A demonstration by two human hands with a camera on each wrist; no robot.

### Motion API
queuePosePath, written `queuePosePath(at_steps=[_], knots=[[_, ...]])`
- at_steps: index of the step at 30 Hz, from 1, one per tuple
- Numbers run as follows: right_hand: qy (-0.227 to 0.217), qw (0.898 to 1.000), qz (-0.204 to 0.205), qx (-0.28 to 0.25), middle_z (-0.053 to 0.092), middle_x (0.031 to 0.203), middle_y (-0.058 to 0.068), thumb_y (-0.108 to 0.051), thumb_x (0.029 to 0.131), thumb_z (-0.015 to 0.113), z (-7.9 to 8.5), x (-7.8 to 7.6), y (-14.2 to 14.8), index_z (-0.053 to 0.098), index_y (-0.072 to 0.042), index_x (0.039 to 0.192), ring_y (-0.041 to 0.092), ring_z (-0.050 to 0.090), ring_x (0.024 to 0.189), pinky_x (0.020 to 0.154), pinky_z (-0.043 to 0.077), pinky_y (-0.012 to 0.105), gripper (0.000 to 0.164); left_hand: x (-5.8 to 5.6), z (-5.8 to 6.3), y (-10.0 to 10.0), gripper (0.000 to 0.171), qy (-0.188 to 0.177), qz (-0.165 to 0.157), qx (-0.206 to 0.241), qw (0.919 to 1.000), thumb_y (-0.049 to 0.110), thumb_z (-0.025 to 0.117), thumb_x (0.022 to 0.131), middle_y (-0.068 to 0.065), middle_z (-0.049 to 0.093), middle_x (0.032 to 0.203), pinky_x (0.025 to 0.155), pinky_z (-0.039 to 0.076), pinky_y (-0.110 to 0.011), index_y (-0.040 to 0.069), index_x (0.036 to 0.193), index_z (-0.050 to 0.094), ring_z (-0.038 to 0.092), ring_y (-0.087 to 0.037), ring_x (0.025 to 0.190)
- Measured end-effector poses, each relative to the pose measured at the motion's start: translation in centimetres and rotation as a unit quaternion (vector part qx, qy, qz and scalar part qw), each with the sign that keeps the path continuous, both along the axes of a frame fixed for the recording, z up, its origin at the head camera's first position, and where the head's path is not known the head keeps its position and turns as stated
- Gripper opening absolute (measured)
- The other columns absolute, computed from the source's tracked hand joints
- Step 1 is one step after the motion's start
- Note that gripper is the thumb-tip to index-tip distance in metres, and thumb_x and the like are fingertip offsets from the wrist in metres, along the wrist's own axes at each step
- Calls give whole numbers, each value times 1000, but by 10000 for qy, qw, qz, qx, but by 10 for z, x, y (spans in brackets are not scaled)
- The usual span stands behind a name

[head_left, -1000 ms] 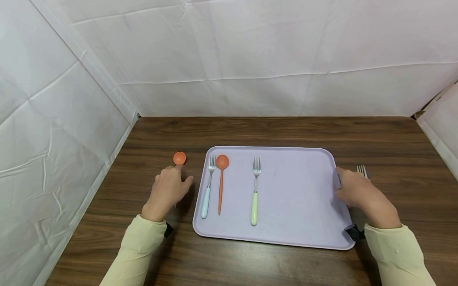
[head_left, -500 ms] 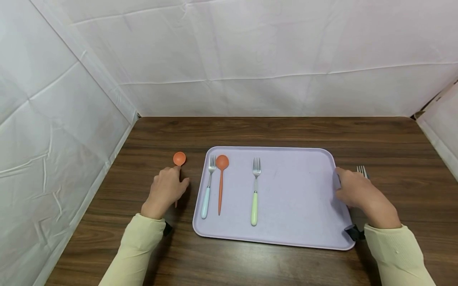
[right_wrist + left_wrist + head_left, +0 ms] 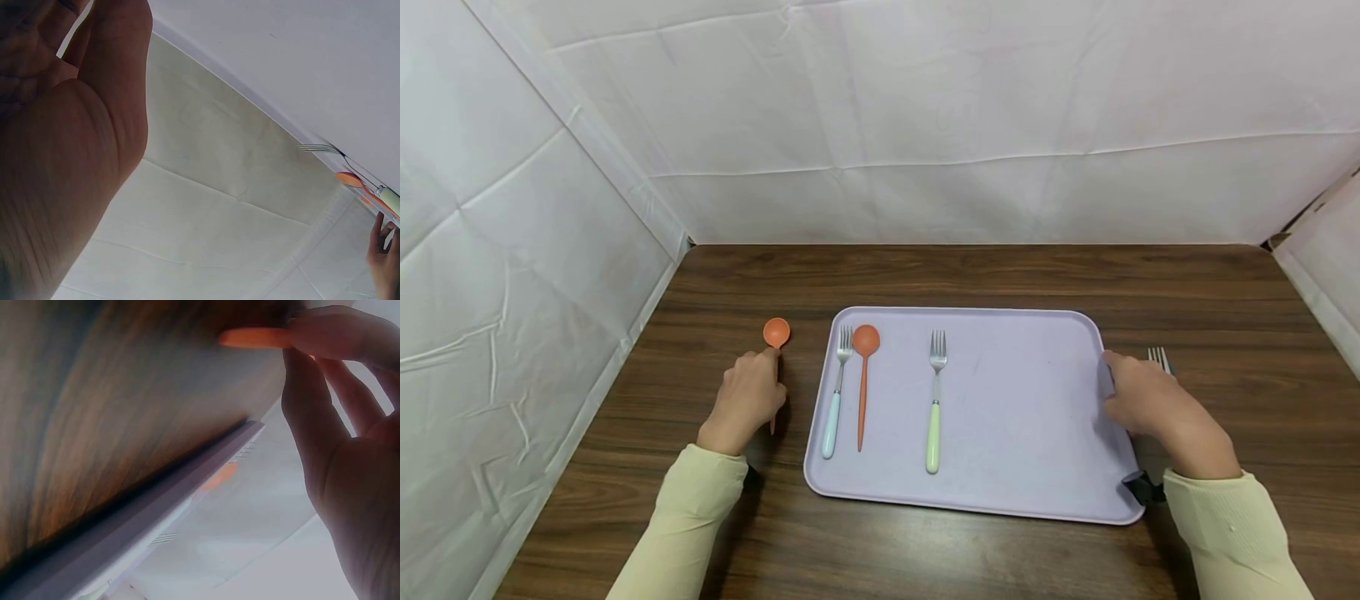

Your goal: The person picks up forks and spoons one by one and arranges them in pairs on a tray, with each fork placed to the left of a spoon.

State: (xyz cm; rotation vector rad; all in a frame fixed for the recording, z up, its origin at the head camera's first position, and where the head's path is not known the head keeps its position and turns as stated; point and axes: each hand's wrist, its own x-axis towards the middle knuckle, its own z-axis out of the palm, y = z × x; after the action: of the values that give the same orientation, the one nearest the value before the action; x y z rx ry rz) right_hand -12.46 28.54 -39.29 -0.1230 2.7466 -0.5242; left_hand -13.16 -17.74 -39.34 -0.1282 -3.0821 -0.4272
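Note:
Left of the tray, an orange spoon [image 3: 777, 332] lies along the table, bowl pointing away. My left hand [image 3: 745, 398] comes down on its handle, covering the middle of it. In the left wrist view, thumb and forefinger pinch the handle [image 3: 256, 337], whose end sticks out past them. At the tray's right rim is my right hand [image 3: 1153, 404], its foremost finger right at the edge and its fingertips hidden in the right wrist view. A fork [image 3: 1159, 358] shows only its tines beyond that hand. The lilac tray [image 3: 1015, 400] lies between both hands.
On the tray lie a fork with a pale blue handle [image 3: 832, 425], a second orange spoon [image 3: 866, 340] and a fork with a green handle [image 3: 933, 437]. White sheeting [image 3: 925, 92] walls off the dark wooden table [image 3: 925, 275] behind and at the sides.
My left thumb has drawn in from a spread position to the orange spoon's handle, closing the pinch. The spoon's handle end has shifted slightly right. My right hand has stayed put.

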Motion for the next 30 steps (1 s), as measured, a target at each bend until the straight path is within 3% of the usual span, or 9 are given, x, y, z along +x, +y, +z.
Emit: queuePosePath(at_steps=[14, 21, 27, 30], knots=[[-39, 10000, -54, -44, 45, 107, 46, 3, 76, 52, 0, 0, -1, 24, 24, 131, 19, 57, 53, 45, 45, 31, 65, 1, 1, 0, 29, -126, 37, -82, 9999, 1, 59, 71, -14, 53, 73, 53, 44, -47, 1, 100, 58, 55, -34, 67], [-75, 10000, -46, 1, 47, 106, 43, 2, 76, 53, -1, 0, -1, 24, 23, 132, 22, 57, 56, 45, 44, 32, 66, 5, 7, 3, 33, -153, 38, -47, 9999, 3, 60, 72, -12, 50, 72, 49, 42, -43, 1, 105, 58, 52, -31, 62], [-88, 9999, -32, 43, 48, 104, 42, 3, 76, 54, -1, 0, -1, 24, 23, 131, 20, 56, 54, 44, 44, 31, 66, 6, 9, 6, 39, 27, -16, -9, 10000, 0, 62, 72, -13, 54, 75, 50, 43, -43, 1, 111, 58, 53, -29, 63], [-82, 10000, -31, 34, 48, 103, 42, 3, 76, 54, -1, -1, -1, 23, 24, 131, 20, 56, 53, 44, 44, 31, 66, 6, 8, 8, 33, -37, -56, 50, 10000, 1, 61, 73, -12, 53, 74, 49, 42, -41, 0, 106, 59, 51, -28, 62]])
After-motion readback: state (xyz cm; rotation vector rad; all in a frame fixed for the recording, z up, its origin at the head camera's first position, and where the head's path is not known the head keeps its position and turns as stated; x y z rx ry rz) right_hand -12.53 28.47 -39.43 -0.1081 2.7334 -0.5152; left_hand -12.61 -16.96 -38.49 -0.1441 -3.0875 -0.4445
